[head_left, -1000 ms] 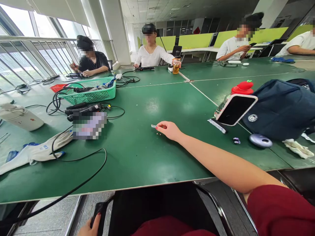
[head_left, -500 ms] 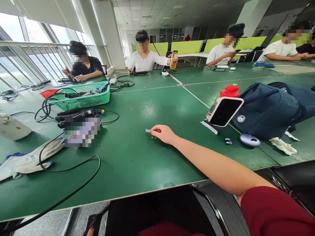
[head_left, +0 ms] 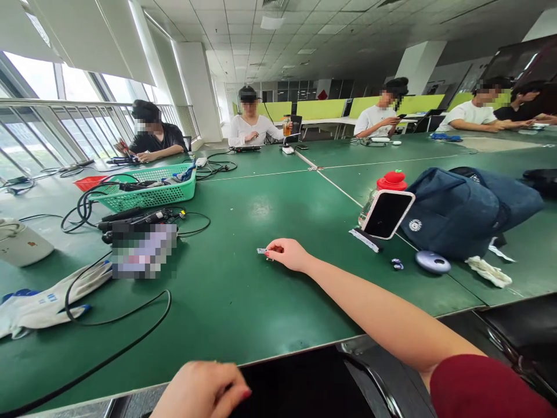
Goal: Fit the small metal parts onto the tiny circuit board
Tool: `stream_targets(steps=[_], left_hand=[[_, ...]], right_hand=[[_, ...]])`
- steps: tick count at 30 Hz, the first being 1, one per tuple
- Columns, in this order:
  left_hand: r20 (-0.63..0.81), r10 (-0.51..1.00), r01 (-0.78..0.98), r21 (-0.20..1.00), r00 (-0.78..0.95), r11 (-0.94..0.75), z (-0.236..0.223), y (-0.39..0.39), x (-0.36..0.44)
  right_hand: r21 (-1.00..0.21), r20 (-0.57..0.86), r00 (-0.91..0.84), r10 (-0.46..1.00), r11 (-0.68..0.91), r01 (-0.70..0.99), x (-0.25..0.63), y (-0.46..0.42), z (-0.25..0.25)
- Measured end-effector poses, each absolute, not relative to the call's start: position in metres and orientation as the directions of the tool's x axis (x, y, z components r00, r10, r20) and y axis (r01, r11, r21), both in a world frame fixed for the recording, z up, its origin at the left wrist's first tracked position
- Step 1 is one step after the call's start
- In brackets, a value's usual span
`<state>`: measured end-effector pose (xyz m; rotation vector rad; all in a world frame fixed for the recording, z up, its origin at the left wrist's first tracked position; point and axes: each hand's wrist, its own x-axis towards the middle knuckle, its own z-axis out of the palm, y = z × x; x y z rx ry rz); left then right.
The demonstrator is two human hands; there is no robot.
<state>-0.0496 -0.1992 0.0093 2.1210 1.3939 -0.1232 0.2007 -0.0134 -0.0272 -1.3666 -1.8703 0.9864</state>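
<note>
My right hand (head_left: 288, 253) reaches out over the green table (head_left: 243, 290), its fingers pinched on a small silvery piece (head_left: 261, 251) that lies at the fingertips. A tiny second part sits just under it, too small to name. My left hand (head_left: 202, 390) is at the table's near edge, fingers curled; what it holds, if anything, is hidden. A red sleeve covers my right upper arm.
A phone (head_left: 386, 213) leans on a red-capped bottle (head_left: 390, 182) beside a navy backpack (head_left: 456, 212). A green basket (head_left: 150, 188), black cables (head_left: 122, 316), white gloves (head_left: 39, 302) and a white device (head_left: 24, 247) lie left. Several people sit at the far side.
The view has tilted upward. My left hand rose from below the table to its near edge. My right hand stays on the small piece.
</note>
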Motion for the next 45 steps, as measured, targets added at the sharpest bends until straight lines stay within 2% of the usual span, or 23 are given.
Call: stream_targets(steps=[3, 5, 11, 18, 24, 30, 38, 45], left_hand=[[-0.201, 0.846, 0.816, 0.445, 0.493, -0.37, 0.044, -0.16, -0.018], [-0.073, 0.876, 0.813, 0.417, 0.476, -0.407, 0.054, -0.127, -0.003], [0.132, 0.938, 0.857, 0.381, 0.321, -0.347, 0.035, -0.049, 0.01], [0.164, 0.942, 0.835, 0.436, 0.294, -0.336, 0.021, -0.039, -0.012], [0.151, 0.914, 0.781, 0.48, 0.376, -0.4, 0.017, -0.04, -0.011], [0.167, 0.918, 0.746, 0.54, 0.36, -0.391, 0.012, -0.039, -0.014], [0.171, 0.948, 0.773, 0.55, 0.267, -0.317, 0.011, -0.037, -0.014], [0.161, 0.932, 0.743, 0.568, 0.323, -0.356, 0.01, -0.037, -0.014]], right_hand=[[-0.844, 0.064, -0.278, 0.958, 0.201, 0.497, 0.2, -0.011, -0.03], [-0.842, 0.07, -0.286, 0.956, 0.21, 0.497, 0.199, -0.011, -0.03], [-0.81, 0.087, -0.289, 0.953, 0.236, 0.536, 0.197, -0.014, -0.023], [-0.768, 0.09, -0.287, 0.954, 0.25, 0.59, 0.195, -0.016, -0.02], [-0.749, 0.117, -0.311, 0.943, 0.289, 0.596, 0.196, -0.018, -0.017], [-0.746, 0.12, -0.316, 0.941, 0.295, 0.597, 0.197, -0.018, -0.018], [-0.762, 0.099, -0.32, 0.942, 0.279, 0.585, 0.197, -0.016, -0.019], [-0.758, 0.099, -0.314, 0.944, 0.277, 0.591, 0.197, -0.017, -0.018]])
